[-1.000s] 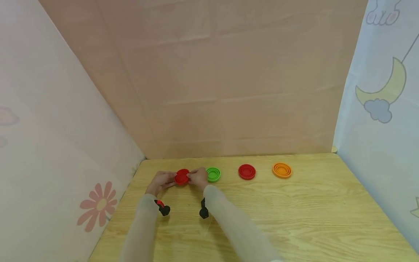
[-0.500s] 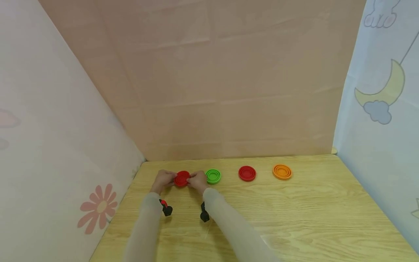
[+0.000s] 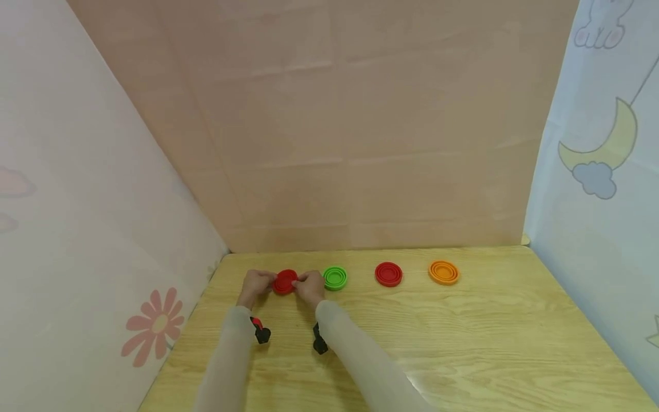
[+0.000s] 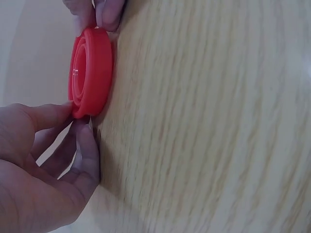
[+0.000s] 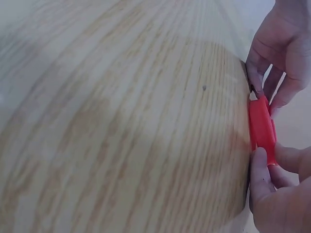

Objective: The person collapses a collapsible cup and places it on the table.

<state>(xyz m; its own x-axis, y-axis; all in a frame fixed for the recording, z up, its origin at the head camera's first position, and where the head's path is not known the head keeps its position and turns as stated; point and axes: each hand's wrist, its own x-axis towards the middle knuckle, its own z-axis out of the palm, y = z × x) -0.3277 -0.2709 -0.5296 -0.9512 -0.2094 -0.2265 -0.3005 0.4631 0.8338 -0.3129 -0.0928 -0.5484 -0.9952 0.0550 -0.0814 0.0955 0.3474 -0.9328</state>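
Observation:
A red collapsible cup (image 3: 285,282), folded flat into rings, is between my two hands at the far left of the table. My left hand (image 3: 258,283) pinches its left edge, thumb on the upper rim and fingers below, as the left wrist view shows. On the opposite edge, my right hand (image 3: 310,288) pinches the rim between thumb and fingers. In the right wrist view the cup (image 5: 263,127) appears side-on, close over the wood. Just right of my right hand lies a green collapsible cup (image 3: 335,278), also flat.
Farther right along the back of the wooden table (image 3: 489,343) lie a second red collapsible cup (image 3: 388,274) and an orange one (image 3: 444,273), both flat. A beige sheet (image 3: 350,143) hangs behind, with patterned sheets at both sides.
Both hands keep their grip on the red cup at nearly the same spot, with the fingers shifted slightly on its rim. The other cups have not moved on the table.

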